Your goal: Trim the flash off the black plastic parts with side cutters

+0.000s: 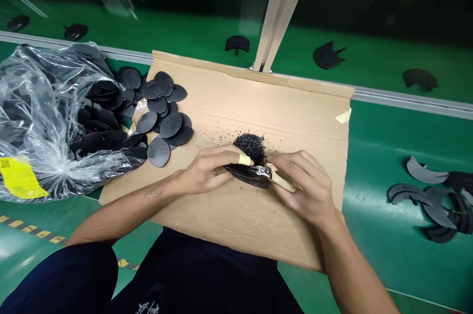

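My left hand (201, 173) is clenched on a black oval piece (247, 176) over the cardboard sheet (288, 107); my right hand (306, 186) grasps what look like cutters (271, 176). I'd trim shallow, keeping shavings (252, 146) piled.

Nothing here reads clearly to me. The round black rubber discs (170, 125) carry a small embossed square mark I cannot make out, and the yellow label (20, 178) on the clear plastic bag (37, 107) is blurred.
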